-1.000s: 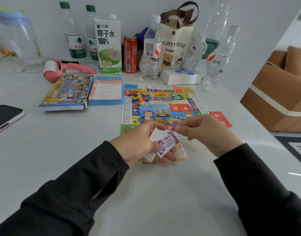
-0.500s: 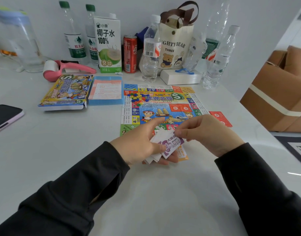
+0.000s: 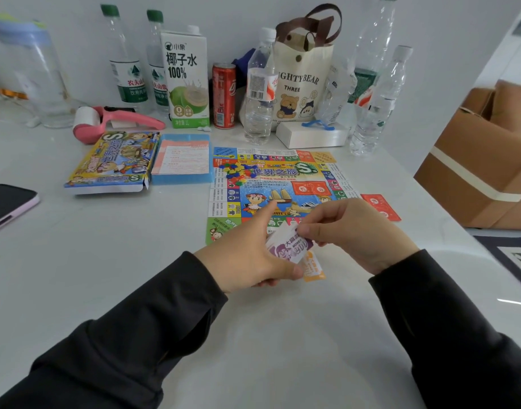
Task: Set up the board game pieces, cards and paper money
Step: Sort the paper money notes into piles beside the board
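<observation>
A colourful game board (image 3: 271, 184) lies flat on the white table, with several small coloured pieces (image 3: 235, 171) heaped near its far left corner. My left hand (image 3: 247, 255) grips a small stack of paper money (image 3: 288, 246) over the board's near edge; a purple note is on top. My right hand (image 3: 353, 231) pinches the top edge of that purple note. An orange note (image 3: 313, 268) lies on the table under the stack. A red card (image 3: 381, 206) rests just right of the board.
The game box (image 3: 111, 160) and a blue tray with a rules sheet (image 3: 181, 162) lie left of the board. Bottles, a carton, a can, a tote bag (image 3: 303, 75) and a white box line the back. A phone (image 3: 5, 205) is at far left, a cardboard box (image 3: 483, 172) at right.
My right hand has gone from the stack's upper edge to pinching the purple note. The stack has shifted slightly right and lower in my left hand.
</observation>
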Demonstrator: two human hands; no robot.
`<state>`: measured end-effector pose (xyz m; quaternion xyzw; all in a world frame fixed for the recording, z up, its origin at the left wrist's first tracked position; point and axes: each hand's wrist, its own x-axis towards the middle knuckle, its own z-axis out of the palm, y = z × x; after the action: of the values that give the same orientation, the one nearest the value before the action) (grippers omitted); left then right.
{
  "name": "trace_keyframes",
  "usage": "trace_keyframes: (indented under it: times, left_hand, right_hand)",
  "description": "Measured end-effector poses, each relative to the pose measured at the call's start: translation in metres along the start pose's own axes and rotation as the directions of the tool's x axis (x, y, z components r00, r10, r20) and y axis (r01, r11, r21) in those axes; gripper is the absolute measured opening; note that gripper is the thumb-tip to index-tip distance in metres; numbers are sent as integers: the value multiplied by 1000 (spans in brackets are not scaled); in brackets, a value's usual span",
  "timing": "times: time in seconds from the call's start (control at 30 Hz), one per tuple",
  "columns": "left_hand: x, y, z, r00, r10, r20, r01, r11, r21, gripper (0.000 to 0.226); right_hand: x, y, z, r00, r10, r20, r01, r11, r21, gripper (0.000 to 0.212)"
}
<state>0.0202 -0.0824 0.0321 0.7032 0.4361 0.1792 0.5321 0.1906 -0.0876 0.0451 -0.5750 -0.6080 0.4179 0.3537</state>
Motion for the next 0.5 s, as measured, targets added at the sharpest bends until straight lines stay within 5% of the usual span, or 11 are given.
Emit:
trace_keyframes:
  times: [0.1, 0.33, 0.5]
  left_hand:
    - [3, 0, 0, 1000, 7, -29, -6, 999, 50, 101]
    - [26, 3, -18, 999, 6, -53, -2, 997, 74, 40]
    - [41, 12, -27, 998, -26, -60, 39, 973, 228, 86]
  right_hand:
    - [1, 0, 0, 1000, -24, -16, 24, 1000, -14, 21]
    - [16, -6, -4, 993, -85, -82, 81, 996, -43, 14]
    - [30, -14, -9, 997, -66, -36, 63, 994, -87, 19]
